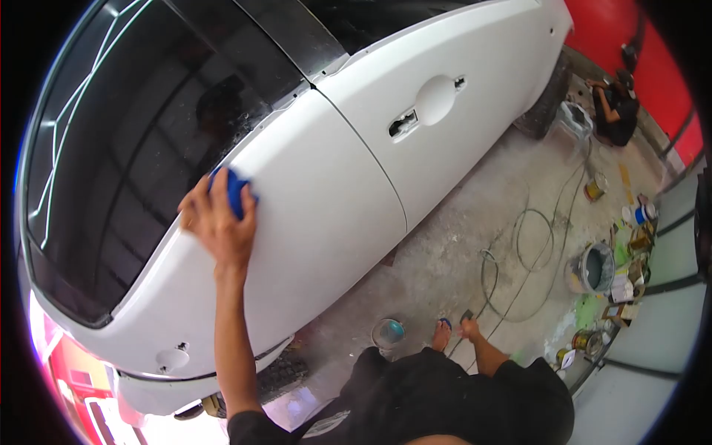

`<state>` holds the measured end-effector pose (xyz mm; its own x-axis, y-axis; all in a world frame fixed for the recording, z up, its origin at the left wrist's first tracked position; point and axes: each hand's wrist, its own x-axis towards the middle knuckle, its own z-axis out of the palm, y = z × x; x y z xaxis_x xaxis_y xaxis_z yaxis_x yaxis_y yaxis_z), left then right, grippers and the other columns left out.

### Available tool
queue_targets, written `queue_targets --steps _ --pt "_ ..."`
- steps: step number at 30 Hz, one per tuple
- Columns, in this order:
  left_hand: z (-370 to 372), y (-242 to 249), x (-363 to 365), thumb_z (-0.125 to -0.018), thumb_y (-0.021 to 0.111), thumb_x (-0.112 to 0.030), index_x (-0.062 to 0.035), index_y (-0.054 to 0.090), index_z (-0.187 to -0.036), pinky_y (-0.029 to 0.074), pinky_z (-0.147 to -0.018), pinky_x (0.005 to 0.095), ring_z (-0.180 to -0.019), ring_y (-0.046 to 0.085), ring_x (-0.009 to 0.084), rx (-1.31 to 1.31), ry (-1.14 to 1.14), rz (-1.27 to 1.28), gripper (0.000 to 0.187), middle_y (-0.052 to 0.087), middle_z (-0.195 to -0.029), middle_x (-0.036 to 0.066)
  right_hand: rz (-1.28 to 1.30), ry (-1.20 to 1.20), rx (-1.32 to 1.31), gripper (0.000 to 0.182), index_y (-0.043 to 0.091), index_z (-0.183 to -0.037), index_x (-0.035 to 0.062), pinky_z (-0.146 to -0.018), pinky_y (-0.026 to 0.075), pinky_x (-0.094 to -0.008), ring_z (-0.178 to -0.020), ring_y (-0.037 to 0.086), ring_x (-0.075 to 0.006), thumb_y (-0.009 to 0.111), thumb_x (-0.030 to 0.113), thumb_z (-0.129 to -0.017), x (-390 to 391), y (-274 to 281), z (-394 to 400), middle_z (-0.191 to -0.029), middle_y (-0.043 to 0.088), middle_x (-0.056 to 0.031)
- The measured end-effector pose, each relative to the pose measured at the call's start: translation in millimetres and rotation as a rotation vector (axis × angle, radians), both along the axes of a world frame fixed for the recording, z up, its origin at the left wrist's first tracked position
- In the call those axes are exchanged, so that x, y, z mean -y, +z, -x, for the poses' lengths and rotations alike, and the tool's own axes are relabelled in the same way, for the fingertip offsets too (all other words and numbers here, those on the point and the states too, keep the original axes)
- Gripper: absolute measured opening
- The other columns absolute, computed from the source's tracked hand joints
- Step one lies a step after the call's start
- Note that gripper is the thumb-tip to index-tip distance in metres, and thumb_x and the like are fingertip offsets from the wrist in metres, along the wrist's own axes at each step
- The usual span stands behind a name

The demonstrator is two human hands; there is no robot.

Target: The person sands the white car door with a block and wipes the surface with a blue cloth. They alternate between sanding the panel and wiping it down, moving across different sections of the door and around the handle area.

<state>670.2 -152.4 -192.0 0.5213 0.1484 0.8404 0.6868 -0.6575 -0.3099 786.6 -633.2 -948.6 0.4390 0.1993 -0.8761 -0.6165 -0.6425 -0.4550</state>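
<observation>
My left hand (222, 222) presses a crumpled blue cloth (236, 194) against the white car door (297, 200), just below the dark window (163, 126). Its fingers curl over the cloth at the door's upper edge. Low on the right, my right hand (471, 328) is closed on a small dark grey flat piece (466, 315), possibly sandpaper; its kind is not clear. A second white door (460, 141) has an open handle recess with no handle fitted.
A round container of liquid (388, 334) stands on the floor near my feet. A looped hose (519, 222) crosses the concrete. Along the right wall stand a grey bucket (598, 267) and several cans. Another person (617, 111) crouches by the far wheel.
</observation>
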Motion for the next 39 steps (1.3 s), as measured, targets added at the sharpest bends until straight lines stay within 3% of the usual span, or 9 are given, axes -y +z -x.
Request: queue_targets --steps 2,7,12,18,26,32,34,36,39 --pt "-50 -2 4 -0.088 0.082 -0.029 -0.0141 0.072 -0.132 0.038 -0.103 0.0517 -0.124 0.055 0.0351 -0.011 -0.061 0.019 0.048 0.065 -0.131 0.01 0.007 0.048 -0.03 0.053 0.057 -0.134 -0.0013 -0.047 0.057 -0.0411 -0.065 0.076 -0.0323 0.043 0.045 -0.112 14 -36 14 -0.102 0.079 -0.0208" --pt "-130 -1 14 -0.086 0.083 -0.033 -0.0126 0.068 -0.126 0.042 -0.094 0.0515 -0.114 0.055 0.0334 -0.04 -0.146 0.058 0.047 0.062 -0.123 0.01 -0.083 -0.092 -0.142 0.055 0.058 -0.134 0.0011 -0.061 0.063 -0.0454 -0.076 0.078 -0.035 0.038 0.047 -0.112 5 12 29 -0.109 0.079 -0.0211" --pt "-146 -11 18 -0.079 0.087 -0.025 -0.014 0.069 -0.129 0.039 -0.098 0.05 -0.122 0.051 0.0351 -0.046 -0.236 0.086 0.054 0.058 -0.135 0.009 -0.153 0.012 -0.18 0.053 0.06 -0.133 0.004 -0.064 0.063 -0.048 -0.083 0.077 -0.0353 0.038 0.048 -0.112 -13 24 21 -0.109 0.078 -0.0187" --pt "-20 -23 26 -0.078 0.086 -0.021 -0.017 0.069 -0.136 0.033 -0.105 0.0511 -0.127 0.048 0.0349 0.118 -0.067 0.106 0.061 0.057 -0.139 0.006 -0.37 0.144 -0.094 0.053 0.059 -0.131 0.001 -0.07 0.064 -0.0518 -0.09 0.075 -0.0373 0.038 0.045 -0.112 -25 -8 -6 -0.103 0.074 -0.0178" --pt "223 -4 -2 -0.085 0.077 -0.021 -0.0161 0.069 -0.138 0.03 -0.109 0.0517 -0.13 0.047 0.0354 0.341 0.288 0.065 0.054 0.062 -0.141 0.005 -0.199 0.368 -0.02 0.055 0.055 -0.138 -0.0018 -0.077 0.065 -0.0531 -0.096 0.075 -0.042 0.037 0.042 -0.11 -61 19 -28 -0.119 0.073 -0.0242" --pt "407 14 -49 -0.095 0.069 -0.021 -0.0154 0.066 -0.145 0.02 -0.116 0.0515 -0.136 0.044 0.0341 0.412 0.484 -0.107 0.051 0.061 -0.149 0.003 -0.064 0.406 -0.037 0.058 0.053 -0.142 0.0 -0.076 0.064 -0.0524 -0.096 0.075 -0.0419 0.036 0.044 -0.109 -121 71 43 -0.119 0.074 -0.0248" --pt "462 36 -71 -0.097 0.066 -0.021 -0.0161 0.065 -0.147 0.019 -0.117 0.0524 -0.138 0.041 0.0337 0.419 0.521 -0.155 0.05 0.059 -0.15 0.002 -0.06 0.449 -0.047 0.058 0.054 -0.143 0.0018 -0.075 0.064 -0.0522 -0.094 0.076 -0.041 0.035 0.046 -0.11 -149 73 81 -0.118 0.074 -0.0239" --pt "507 74 -94 -0.102 0.065 -0.023 -0.0189 0.065 -0.149 0.025 -0.117 0.0517 -0.139 0.04 0.0326 0.463 0.466 -0.138 0.047 0.054 -0.151 0.005 -0.057 0.499 -0.029 0.059 0.056 -0.142 0.0039 -0.075 0.064 -0.0519 -0.091 0.076 -0.0401 0.034 0.049 -0.11 -160 69 113 -0.118 0.075 -0.0226" --pt "563 148 -143 -0.105 0.065 -0.028 -0.0223 0.066 -0.149 0.021 -0.124 0.0522 -0.143 0.037 0.0317 0.414 0.39 -0.18 0.044 0.048 -0.155 0.004 0.083 0.613 -0.227 0.057 0.055 -0.141 0.0067 -0.073 0.065 -0.0507 -0.087 0.078 -0.037 0.033 0.05 -0.111 -191 36 149 -0.118 0.077 -0.0209"
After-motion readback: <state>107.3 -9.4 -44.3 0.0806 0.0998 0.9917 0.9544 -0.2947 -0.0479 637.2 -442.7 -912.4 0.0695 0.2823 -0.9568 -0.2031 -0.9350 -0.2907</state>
